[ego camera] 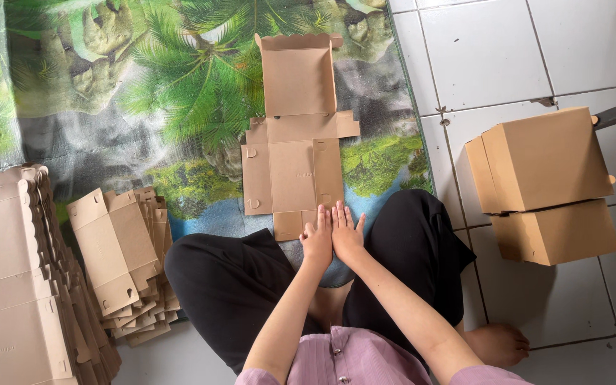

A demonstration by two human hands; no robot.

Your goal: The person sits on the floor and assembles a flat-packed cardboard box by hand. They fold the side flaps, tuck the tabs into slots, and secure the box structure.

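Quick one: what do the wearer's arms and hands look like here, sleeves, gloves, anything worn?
Both hands are bare: left hand and right hand, no gloves; no rings or watch visible. Forearms are uncovered up to short mauve-pink sleeves of a buttoned shirt. Black trousers below.

brown box blank (pixel 294 142), unfolded, flat on mat

Both arms are reaching toward twelve o'clock, converging. The left hand (pixel 316 239) and right hand (pixel 346 232) are lying flat, palms down, side by side and touching, fingers extended together.
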